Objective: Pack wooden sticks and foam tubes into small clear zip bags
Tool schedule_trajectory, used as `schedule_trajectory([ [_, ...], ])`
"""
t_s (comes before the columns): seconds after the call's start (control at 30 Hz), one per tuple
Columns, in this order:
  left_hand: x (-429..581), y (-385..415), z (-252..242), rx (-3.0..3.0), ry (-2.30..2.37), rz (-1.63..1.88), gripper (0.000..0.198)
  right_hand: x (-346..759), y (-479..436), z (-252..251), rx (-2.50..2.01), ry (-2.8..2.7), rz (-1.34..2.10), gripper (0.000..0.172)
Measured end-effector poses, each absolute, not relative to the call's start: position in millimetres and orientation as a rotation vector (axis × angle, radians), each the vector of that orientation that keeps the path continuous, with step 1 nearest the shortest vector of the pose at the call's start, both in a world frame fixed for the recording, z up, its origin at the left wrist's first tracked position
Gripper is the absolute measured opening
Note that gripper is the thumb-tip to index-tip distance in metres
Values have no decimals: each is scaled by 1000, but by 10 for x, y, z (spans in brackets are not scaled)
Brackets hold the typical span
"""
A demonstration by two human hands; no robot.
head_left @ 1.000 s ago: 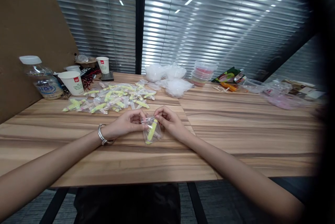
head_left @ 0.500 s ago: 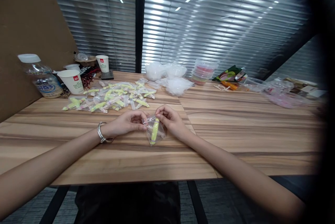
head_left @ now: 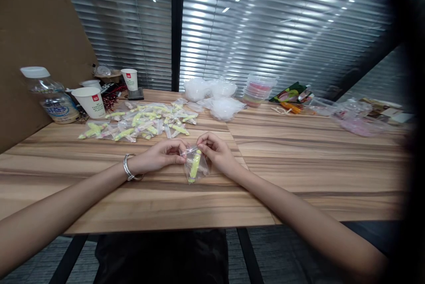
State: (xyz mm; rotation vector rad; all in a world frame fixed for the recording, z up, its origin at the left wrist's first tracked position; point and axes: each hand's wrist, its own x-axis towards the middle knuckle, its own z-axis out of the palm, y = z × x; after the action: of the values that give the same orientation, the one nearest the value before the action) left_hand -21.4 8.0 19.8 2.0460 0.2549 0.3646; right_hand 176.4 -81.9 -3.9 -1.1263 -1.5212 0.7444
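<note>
Between my two hands hangs a small clear zip bag (head_left: pixel 202 170), held by its top corners above the table. Inside it lies a yellow-green stick-shaped piece (head_left: pixel 195 166), tilted, with something paler beside it. My left hand (head_left: pixel 171 152), with a silver bracelet at the wrist, pinches the bag's upper left edge. The upper right corner is pinched by the fingertips of my right hand (head_left: pixel 214 150). Beyond my left hand spreads a pile of similar filled bags (head_left: pixel 146 120) with yellow-green pieces in them.
At the left stand a clear plastic jar (head_left: pixel 59 106) and a paper cup (head_left: pixel 89 103), another paper cup (head_left: pixel 130 80) behind. Bundles of clear bags (head_left: pixel 223 108) and stacked plastic tubs (head_left: pixel 257 91) stand at the back. Plastic packaging (head_left: pixel 361 122) lies at the right on the wooden table (head_left: pixel 315 164).
The bag has swung slightly, its bottom tipping a little to the left. Both hands keep their pinch in almost the same place.
</note>
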Motion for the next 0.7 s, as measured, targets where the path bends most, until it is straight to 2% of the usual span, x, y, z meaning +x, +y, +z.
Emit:
schedule_trajectory([
  [0.43, -234, 92, 193, 1869, 230, 366, 18, 1752, -804, -39, -1074, -1461, 800, 18],
  [0.7, -233, 118, 191, 1834, 170, 367, 9, 1753, -824, -29, -1044, -1461, 862, 17],
])
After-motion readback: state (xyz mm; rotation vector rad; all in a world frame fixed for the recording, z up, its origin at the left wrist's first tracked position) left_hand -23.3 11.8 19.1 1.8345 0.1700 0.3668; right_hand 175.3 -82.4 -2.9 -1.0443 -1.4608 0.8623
